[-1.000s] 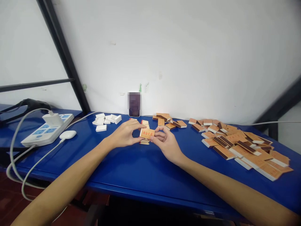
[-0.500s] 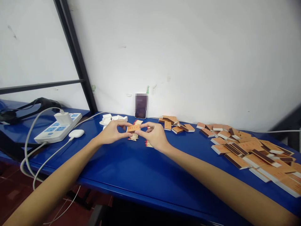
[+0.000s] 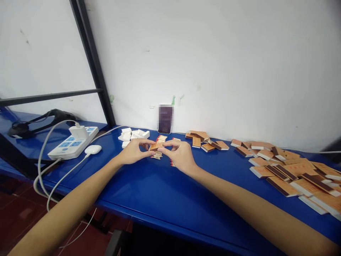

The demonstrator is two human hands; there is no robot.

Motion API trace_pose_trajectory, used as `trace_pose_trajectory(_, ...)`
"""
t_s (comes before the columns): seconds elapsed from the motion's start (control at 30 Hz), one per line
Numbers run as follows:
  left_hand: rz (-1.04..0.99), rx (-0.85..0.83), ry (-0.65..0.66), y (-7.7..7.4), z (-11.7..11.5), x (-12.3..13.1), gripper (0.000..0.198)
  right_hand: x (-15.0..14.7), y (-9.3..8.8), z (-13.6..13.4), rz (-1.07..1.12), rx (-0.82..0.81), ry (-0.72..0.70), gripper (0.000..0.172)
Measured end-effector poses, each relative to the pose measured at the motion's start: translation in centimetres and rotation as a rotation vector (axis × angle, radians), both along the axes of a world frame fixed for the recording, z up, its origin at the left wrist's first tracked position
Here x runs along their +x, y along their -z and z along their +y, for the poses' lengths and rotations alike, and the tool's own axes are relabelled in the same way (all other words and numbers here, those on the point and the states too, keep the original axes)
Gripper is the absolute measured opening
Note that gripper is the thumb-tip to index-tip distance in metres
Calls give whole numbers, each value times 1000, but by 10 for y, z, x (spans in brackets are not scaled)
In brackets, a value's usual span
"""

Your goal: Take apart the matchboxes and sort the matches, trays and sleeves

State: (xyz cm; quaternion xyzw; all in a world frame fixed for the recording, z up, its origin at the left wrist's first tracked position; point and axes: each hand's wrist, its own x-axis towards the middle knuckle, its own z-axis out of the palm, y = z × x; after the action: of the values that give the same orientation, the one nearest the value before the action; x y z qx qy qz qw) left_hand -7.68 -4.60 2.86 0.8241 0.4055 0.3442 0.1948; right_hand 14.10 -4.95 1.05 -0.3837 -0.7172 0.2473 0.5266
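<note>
Both my hands meet over the middle of the blue table (image 3: 149, 192). My left hand (image 3: 134, 150) and my right hand (image 3: 179, 154) pinch the two ends of one orange matchbox (image 3: 156, 146), fingers curled around it. Right under the box lies a small heap of loose matches (image 3: 157, 155) with red heads; more matches (image 3: 161, 138) lie just behind it. Several white inner trays (image 3: 134, 135) sit to the left of my hands, near the wall.
A big pile of orange matchboxes (image 3: 290, 167) covers the right side of the table, and a smaller group (image 3: 204, 139) lies near the wall. A white power strip (image 3: 73, 142) with a plugged charger, a white puck (image 3: 93, 149) and cables are at the left.
The matchbox has tipped from showing its printed face to lying flatter between my fingers, now held over the matches. The view has shifted to the left.
</note>
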Motion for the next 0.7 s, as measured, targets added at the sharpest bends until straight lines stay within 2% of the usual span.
trace_pose_trajectory(0.17, 43, 140, -41, 4, 0, 3, 36, -4, 11, 11, 113, -55, 0, 27)
trace_pose_trajectory(0.33, 76, 99, -4, 5, -2, 5, 37, 1, 9, 14, 71, -22, -55, 27)
trace_pose_trajectory(0.47, 90, 92, 11, 6, -2, 8, 39, 6, 3, 12, 18, 16, -100, 20)
trace_pose_trajectory(0.7, 64, 52, 6, 5, -2, 8, 41, 7, -4, 8, -81, -2, -99, 21)
